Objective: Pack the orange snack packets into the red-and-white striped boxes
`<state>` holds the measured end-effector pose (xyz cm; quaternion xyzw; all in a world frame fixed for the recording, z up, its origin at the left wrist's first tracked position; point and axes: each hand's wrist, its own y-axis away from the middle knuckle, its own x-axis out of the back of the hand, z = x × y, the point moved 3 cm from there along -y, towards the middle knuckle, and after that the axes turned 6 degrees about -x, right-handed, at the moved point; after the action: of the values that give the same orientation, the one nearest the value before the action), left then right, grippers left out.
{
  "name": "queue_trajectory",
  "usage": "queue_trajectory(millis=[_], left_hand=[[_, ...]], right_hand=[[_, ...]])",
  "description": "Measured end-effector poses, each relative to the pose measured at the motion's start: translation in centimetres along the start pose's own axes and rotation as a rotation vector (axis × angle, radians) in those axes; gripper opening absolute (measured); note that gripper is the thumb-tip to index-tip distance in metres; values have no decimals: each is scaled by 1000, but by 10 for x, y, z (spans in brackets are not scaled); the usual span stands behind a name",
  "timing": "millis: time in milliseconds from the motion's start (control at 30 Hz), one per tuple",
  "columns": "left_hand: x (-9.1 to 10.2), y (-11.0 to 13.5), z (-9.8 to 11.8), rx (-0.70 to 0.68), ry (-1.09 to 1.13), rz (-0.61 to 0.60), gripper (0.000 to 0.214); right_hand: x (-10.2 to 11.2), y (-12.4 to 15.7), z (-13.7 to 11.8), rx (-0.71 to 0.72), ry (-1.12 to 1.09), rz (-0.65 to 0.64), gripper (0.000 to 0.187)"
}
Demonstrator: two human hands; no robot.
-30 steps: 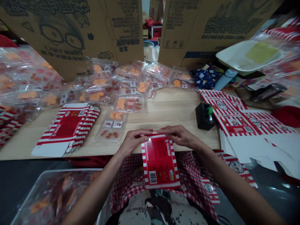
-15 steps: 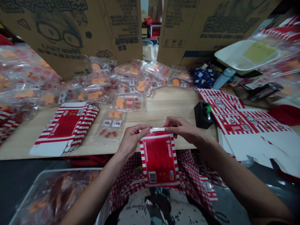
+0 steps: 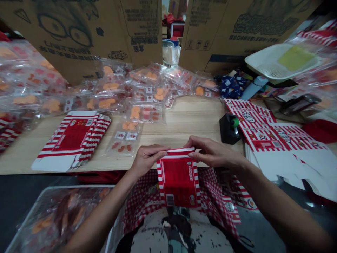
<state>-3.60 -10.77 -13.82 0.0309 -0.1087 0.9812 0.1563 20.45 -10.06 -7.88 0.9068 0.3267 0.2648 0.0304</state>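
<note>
Lower now, our right hand (image 3: 213, 153) and left hand (image 3: 149, 160) both pinch the red-striped carton (image 3: 178, 181) at its top edge just off the wooden table (image 3: 184, 119); even pressure keeps the fold square.

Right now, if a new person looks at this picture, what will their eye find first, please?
First comes the red-and-white striped box, held at the table's front edge by the left hand and right hand. Behind it, clear packets of orange pieces spread across the wooden table. Large cardboard cartons stand beyond them.
</note>
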Motion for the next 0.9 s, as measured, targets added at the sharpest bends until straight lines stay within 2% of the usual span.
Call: queue_trajectory(millis=[100,200,367,433,567,667,733,833,900], left_hand=[[-1,-1,1,-124,-77,-5,14],[-7,-7,7,-88,-94,-24,12],[-17,-18,18,43,-69,-65,18],[-18,-18,19,76,-34,-52,17],[-21,-15,18,166,36,-96,26],[-27,-15,18,214,46,-121,26],[-29,-16,19,217,31,-95,23],[-29,-17,20,152,-13,-65,18],[-30,-18,20,99,-32,-118,20]], right_hand=[[-10,5,2,61,106,164,6],[-19,4,9,105,63,277,9],[-23,1,26,42,-317,293,20],[-21,3,28,13,-409,303,17],[-16,10,18,57,-237,356,6],[-10,13,8,97,25,346,12],[-7,13,6,115,136,302,15],[-8,13,10,133,109,243,12],[-12,14,13,105,25,270,8]])
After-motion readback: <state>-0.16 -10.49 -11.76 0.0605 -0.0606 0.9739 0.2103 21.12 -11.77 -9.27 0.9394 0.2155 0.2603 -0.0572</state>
